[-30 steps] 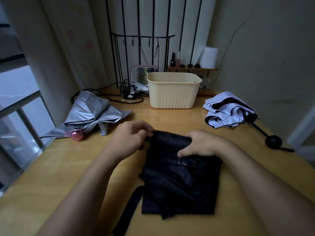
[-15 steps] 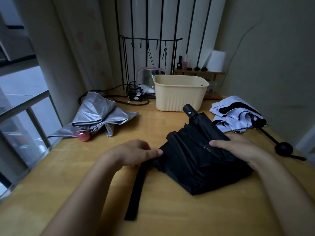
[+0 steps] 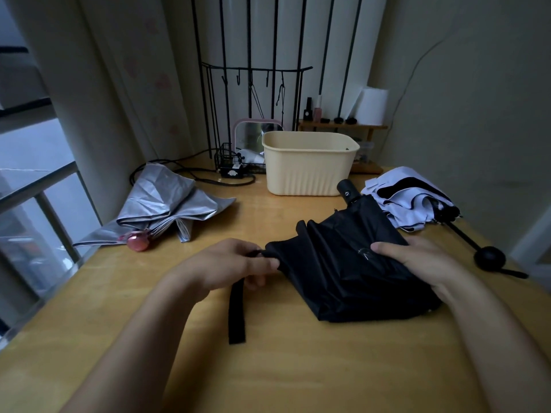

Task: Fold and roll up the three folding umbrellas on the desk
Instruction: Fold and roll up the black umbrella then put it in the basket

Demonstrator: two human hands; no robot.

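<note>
Desk (image 3: 298, 368): pale wood, running from the near edge to the wall at the far edge.
Black umbrella (image 3: 337, 263): the task's thing in hand; it lies collapsed in the middle of the desk, right of centre, its canopy loosely pleated and its handle end pointing to the far right corner.
Silver umbrella (image 3: 161, 204): it lies in a loose, crumpled heap by the left edge, well apart from the black one.
White umbrella (image 3: 408, 201): white with black lining, bunched up unfolded by the right edge, just beyond the black umbrella.
Tub (image 3: 310, 171): cream plastic, ribbed, standing upright at the far edge between the silver and white umbrellas.
Right hand (image 3: 417, 263): its fingers are straight and close together, pressing flat on the right side of the black canopy.
Left hand (image 3: 229, 265): its fingers are curled, pinching the left edge of the black canopy where the strap begins.
Strap (image 3: 237, 311): a black band trailing from under the left hand towards the near edge, flat on the wood.
Ball handle (image 3: 489, 259): black and round, on the white umbrella's shaft, at the right edge.
Pink handle (image 3: 138, 241): on the silver umbrella's end, near the left edge.
</note>
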